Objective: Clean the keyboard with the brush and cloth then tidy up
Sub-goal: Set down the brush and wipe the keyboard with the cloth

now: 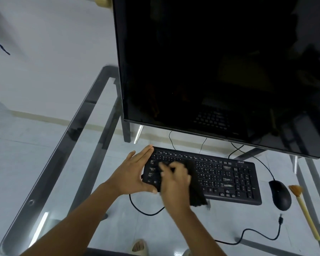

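On the glass desk [67, 163], left hand [132, 175] open against keyboard [229, 180], blurred right hand [175, 183] flat on black cloth [196, 189].

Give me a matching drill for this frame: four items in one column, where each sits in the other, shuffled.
Items
1. brush
2. mouse
3. cloth
4. left hand

Places
A. at the keyboard's left end, fingers straight
B. on the keys, under the right hand
C. right of the mouse, on the glass
D. between keyboard and brush

Pairs: 1-C, 2-D, 3-B, 4-A
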The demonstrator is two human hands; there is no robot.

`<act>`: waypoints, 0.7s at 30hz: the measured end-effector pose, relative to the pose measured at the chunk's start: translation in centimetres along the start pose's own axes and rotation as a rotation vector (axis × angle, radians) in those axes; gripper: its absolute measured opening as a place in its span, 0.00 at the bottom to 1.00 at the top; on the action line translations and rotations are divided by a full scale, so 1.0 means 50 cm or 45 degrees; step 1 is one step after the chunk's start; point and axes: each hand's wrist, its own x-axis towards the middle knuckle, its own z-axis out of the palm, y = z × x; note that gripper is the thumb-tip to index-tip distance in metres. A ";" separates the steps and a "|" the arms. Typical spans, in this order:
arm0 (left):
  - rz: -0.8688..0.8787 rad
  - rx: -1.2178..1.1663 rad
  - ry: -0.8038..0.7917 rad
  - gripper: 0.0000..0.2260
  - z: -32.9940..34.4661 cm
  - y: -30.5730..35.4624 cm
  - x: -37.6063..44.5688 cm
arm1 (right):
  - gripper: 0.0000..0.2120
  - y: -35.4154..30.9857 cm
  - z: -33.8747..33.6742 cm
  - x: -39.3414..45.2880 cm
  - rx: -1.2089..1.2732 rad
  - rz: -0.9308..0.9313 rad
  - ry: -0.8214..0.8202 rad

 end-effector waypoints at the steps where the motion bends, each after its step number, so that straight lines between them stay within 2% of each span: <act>1: 0.015 0.002 0.012 0.55 0.001 -0.001 0.000 | 0.20 -0.025 0.008 -0.004 0.009 -0.142 -0.078; 3: 0.032 0.004 0.022 0.54 -0.001 -0.002 -0.001 | 0.20 -0.030 0.006 0.004 -0.009 -0.361 -0.212; 4: 0.025 -0.002 0.022 0.55 -0.001 -0.003 -0.002 | 0.22 -0.010 -0.002 0.012 -0.002 -0.369 -0.232; 8: -0.001 -0.028 -0.015 0.58 0.001 -0.005 -0.002 | 0.19 0.112 -0.056 -0.002 0.025 -0.043 -0.008; 11: -0.001 -0.012 -0.001 0.58 0.003 -0.004 -0.003 | 0.18 0.083 -0.048 -0.022 0.007 0.018 0.026; 14: 0.034 -0.006 0.024 0.55 0.005 -0.006 -0.004 | 0.18 -0.014 -0.008 -0.025 0.080 -0.250 -0.133; 15: 0.051 -0.002 0.022 0.54 0.003 -0.007 -0.005 | 0.18 -0.027 -0.004 -0.022 0.087 -0.354 -0.200; 17: 0.040 -0.015 0.020 0.55 0.000 -0.009 -0.005 | 0.18 -0.001 -0.013 -0.007 0.113 -0.395 -0.266; 19: 0.009 -0.023 -0.017 0.57 -0.003 -0.006 -0.004 | 0.20 0.067 -0.035 -0.016 0.131 -0.240 -0.185; 21: -0.003 -0.033 -0.031 0.58 -0.002 -0.005 -0.003 | 0.19 0.139 -0.064 -0.032 0.133 0.032 -0.024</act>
